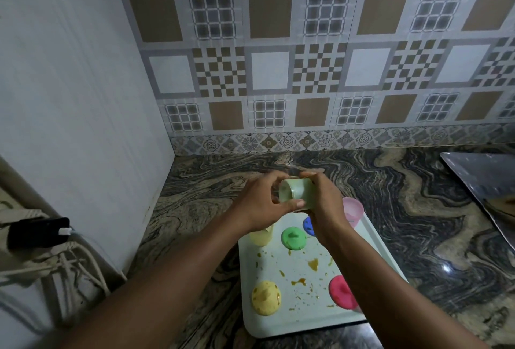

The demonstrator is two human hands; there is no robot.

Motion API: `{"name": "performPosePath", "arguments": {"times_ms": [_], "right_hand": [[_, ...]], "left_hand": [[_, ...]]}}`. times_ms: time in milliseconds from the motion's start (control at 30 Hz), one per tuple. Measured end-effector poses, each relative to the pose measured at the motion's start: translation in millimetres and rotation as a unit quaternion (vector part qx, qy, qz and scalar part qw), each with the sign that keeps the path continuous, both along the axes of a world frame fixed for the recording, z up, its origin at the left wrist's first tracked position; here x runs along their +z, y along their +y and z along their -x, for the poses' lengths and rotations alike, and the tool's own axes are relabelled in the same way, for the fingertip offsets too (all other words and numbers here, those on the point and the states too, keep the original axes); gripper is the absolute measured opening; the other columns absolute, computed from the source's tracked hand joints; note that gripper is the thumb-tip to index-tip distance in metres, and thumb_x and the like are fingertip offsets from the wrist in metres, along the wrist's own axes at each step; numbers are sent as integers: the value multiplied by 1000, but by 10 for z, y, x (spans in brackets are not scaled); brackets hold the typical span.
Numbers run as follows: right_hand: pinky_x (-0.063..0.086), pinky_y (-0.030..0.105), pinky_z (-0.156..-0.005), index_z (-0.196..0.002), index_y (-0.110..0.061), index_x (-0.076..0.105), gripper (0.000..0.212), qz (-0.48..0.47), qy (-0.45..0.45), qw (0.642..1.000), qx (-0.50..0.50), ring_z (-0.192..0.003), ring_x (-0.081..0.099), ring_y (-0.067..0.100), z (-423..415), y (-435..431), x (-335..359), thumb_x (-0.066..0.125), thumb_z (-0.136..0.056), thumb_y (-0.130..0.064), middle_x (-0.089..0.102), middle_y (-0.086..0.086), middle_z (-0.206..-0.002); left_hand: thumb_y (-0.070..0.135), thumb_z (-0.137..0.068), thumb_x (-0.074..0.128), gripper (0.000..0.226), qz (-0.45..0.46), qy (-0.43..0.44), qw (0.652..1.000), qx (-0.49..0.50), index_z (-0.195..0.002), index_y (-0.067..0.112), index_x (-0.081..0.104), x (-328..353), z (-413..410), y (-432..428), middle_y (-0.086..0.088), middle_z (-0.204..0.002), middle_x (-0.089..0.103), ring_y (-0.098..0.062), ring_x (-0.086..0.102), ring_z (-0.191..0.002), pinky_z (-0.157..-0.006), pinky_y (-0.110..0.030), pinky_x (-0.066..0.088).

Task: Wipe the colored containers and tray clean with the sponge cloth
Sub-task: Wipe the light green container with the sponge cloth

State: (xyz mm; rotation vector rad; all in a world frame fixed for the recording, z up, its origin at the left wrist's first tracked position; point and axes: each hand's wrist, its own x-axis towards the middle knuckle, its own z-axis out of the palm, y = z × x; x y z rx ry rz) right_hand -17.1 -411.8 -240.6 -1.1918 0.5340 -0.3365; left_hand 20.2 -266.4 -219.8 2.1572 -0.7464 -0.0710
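Now, from the head camera, both hands meet above the far end of the white tray and hold the pale green container between them in the air. The container lies on its side with its closed bottom turned toward the camera. The left hand grips it with the thumb under it and the fingers curled over the top. The right hand is wrapped round its other end; if this hand also holds the cloth, I cannot tell. The tray lies on the marbled countertop and has brown stains on its middle. On the tray a yellow container stands at the far left corner, partly hidden by the left wrist, and a pink container stands at the far right corner. Four round lids lie flat on the tray: a green lid and a blue lid at the far side, a yellow lid and a pink lid at the near side. A steel plate lies at the right edge of the counter. At the left, a black plug sits among white cables. A patterned tile wall stands behind.
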Motion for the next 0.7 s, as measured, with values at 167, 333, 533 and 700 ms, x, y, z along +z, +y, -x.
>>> {"name": "performPosePath", "arguments": {"times_ms": [167,333,533,700], "right_hand": [[51,21,-52,-97,-12,73,26,100,-14,995,15,-94,62,23,60,-1,-6,47,-95,-13,65,11,-111],[49,35,-70,-93,-11,73,26,96,-19,995,15,-89,62,22,47,-25,15,47,-94,-17,71,9,-100],[53,32,-59,-92,-15,75,28,106,1,994,16,-99,64,32,82,-27,-43,47,-90,-21,65,17,-112],[48,21,-45,-99,-8,72,29,102,16,994,29,-83,62,20,109,-54,43,43,-96,-14,66,14,-107]], "left_hand": [[41,-78,80,65,-47,-194,978,-67,-134,23,53,-155,-31,14,5,-126,54,-16,59,-107,-83,-38,53],[52,-78,77,76,-30,-224,973,-50,-141,22,48,-239,-14,22,5,-132,51,-12,59,-110,-85,-33,55],[57,-77,73,70,-5,-139,990,-24,-135,23,53,-239,-9,-28,4,-118,62,-13,65,-98,-82,-38,57],[45,-81,78,75,-65,-331,937,-86,-143,18,46,-284,-24,35,-1,-133,51,-22,57,-116,-84,-42,56]]}}
